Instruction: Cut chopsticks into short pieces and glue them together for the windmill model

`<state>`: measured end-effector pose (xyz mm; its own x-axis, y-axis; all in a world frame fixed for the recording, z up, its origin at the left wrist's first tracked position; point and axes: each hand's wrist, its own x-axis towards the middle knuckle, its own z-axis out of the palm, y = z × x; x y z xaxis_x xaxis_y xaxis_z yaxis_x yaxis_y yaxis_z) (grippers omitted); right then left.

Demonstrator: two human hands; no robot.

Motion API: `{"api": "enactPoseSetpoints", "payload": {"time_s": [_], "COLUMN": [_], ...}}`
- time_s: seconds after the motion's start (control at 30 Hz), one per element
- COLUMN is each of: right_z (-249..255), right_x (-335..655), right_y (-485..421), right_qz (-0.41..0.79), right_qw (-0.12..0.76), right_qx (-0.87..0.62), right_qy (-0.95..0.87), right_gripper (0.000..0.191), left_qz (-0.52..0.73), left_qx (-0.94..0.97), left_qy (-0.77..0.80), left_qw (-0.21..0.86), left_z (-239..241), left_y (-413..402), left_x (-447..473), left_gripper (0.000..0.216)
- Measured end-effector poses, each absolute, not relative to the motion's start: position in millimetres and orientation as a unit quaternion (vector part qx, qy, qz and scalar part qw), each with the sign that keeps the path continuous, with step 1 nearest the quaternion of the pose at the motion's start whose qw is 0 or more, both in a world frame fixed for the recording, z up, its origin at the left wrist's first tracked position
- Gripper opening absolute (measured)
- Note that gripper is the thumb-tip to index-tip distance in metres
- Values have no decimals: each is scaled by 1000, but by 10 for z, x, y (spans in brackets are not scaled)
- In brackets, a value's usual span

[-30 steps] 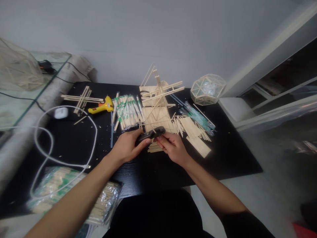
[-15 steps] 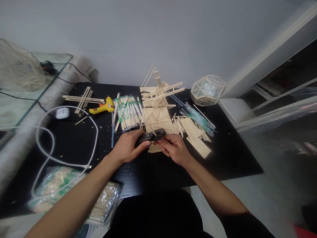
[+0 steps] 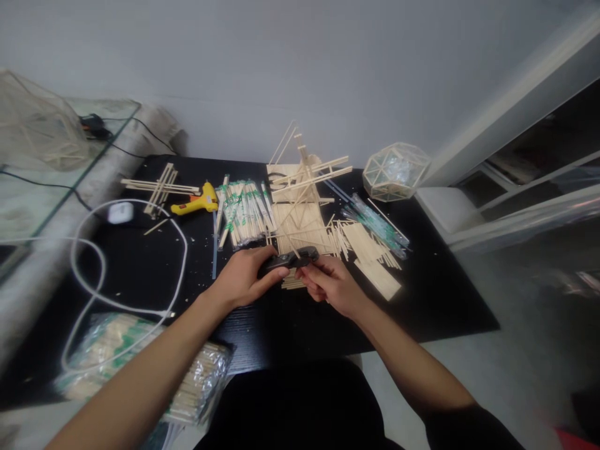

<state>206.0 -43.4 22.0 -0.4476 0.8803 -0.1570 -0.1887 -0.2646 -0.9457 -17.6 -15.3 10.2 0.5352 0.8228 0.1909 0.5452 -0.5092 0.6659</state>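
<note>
My left hand (image 3: 248,275) is closed around the handles of dark pliers (image 3: 291,257), whose head points right above the pile of sticks. A thin wooden stick (image 3: 295,247) crosses the pliers' head and slants up to the left. On the near side of that head, my right hand (image 3: 330,279) is pinched shut at the stick's lower end; the fingers mostly hide what is between them. Under and beyond both hands lie loose thin sticks (image 3: 293,281) and flat wooden sheets (image 3: 300,215). A stick-built model (image 3: 307,172) stands behind them.
A yellow glue gun (image 3: 197,200), wrapped chopsticks (image 3: 246,212) and crossed sticks (image 3: 163,187) lie left on the black table (image 3: 262,337). A white cable (image 3: 182,269) loops over a bagged stick pack (image 3: 201,381). At right are thin boards (image 3: 377,278), plastic wrappers (image 3: 375,222) and a faceted stick frame (image 3: 396,172).
The pliers' head has shifted slightly to the right and turned a little, with both hands keeping their hold. The whole view has moved slightly; the table items look unchanged.
</note>
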Motion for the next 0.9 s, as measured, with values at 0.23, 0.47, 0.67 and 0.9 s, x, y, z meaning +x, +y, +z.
{"api": "enactPoseSetpoints", "payload": {"time_s": [0.23,0.47,0.67,0.9], "right_z": [268,456,526,505], "right_x": [2291,2319,2239,2153], "right_y": [-364,-248,-260,-369], "right_qz": [758,862,865,808], "right_qw": [349,212,197,250], "right_qx": [-319,-235,-226,-293], "right_qy": [-449,-396,-402,-446], "right_gripper": [53,65,45,44], "left_qz": [212,197,218,254], "left_qx": [831,862,874,874], "left_qy": [427,365,341,372], "left_qw": [288,290,268,180], "left_z": [73,96,94,59], "left_y": [-167,-170,-159,-170], "left_x": [-167,-147,-172,-150], "left_gripper": [49,46,46,36]}}
